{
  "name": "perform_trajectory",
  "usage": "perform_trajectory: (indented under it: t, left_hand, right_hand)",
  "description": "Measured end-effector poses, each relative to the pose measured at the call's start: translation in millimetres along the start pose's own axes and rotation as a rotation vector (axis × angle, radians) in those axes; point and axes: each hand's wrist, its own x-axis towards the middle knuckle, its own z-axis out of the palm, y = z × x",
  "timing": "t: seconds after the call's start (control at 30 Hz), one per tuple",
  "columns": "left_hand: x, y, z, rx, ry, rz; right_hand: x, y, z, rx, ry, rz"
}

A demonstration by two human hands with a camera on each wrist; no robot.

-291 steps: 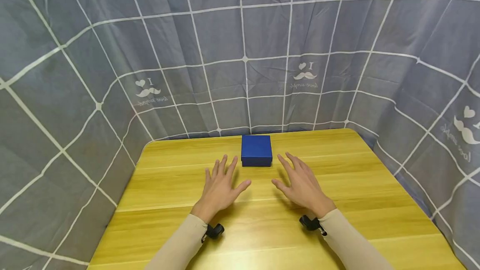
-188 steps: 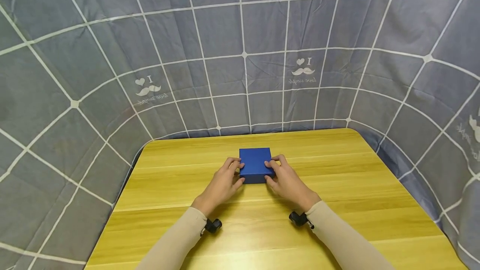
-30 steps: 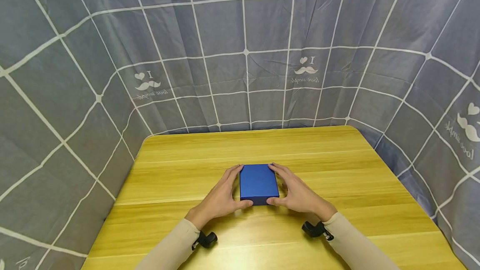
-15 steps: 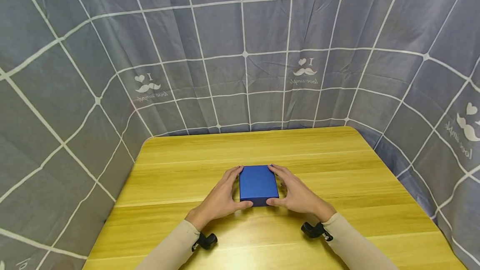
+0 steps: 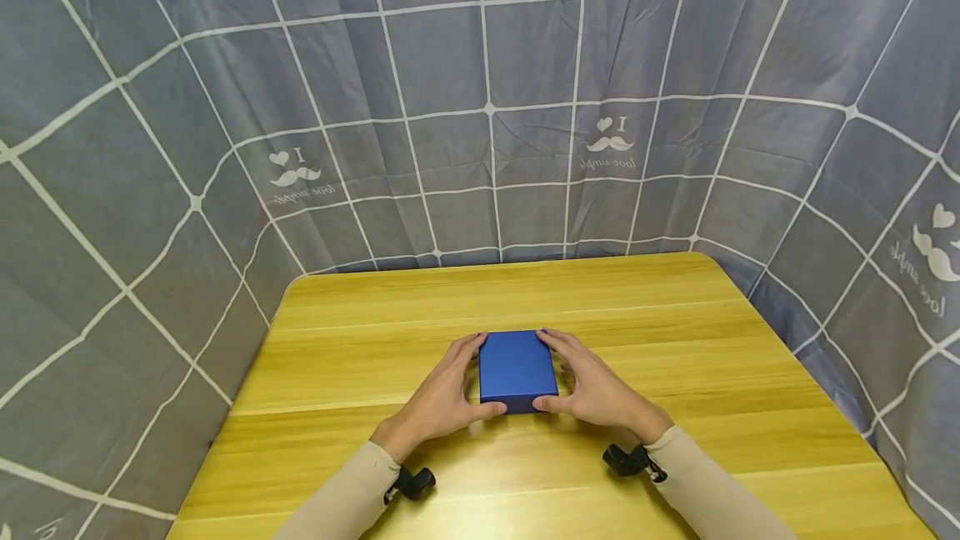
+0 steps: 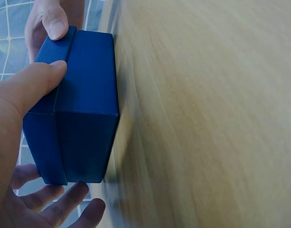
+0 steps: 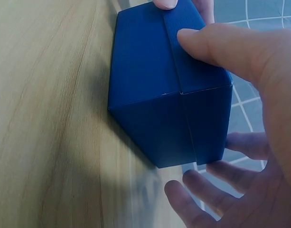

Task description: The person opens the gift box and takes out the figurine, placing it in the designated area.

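Blue box (image 5: 517, 364) on wooden table (image 5: 675, 319), gripped by left hand (image 5: 441, 394) and right hand (image 5: 597, 387), which partly hide its sides in head view. Grey gridded curtain (image 5: 442, 57) stands behind and beside table; black device (image 5: 414, 482) at each wrist.

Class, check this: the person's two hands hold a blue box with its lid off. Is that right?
Not quite: the lid is on the blue box, its overlapping edge showing in the right wrist view. The left hand and right hand do hold the blue box.
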Motion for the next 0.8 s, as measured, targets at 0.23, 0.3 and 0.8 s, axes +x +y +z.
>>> perform_trajectory:
  t: [0.23,0.3,0.8]
  left_hand:
    - [0.2,-0.3,-1.1,-0.004,0.003,0.007]
    - [-0.3,0.4,-1.6,-0.004,0.000,0.005]
    - [-0.7,6.9,-6.9,-0.025,0.020,0.003]
  right_hand:
    - [-0.2,0.2,-0.5,-0.010,0.012,-0.021]
    - [0.2,0.0,-0.7,0.001,0.009,-0.015]
    - [1.1,-7.8,-6.9,0.033,0.004,0.007]
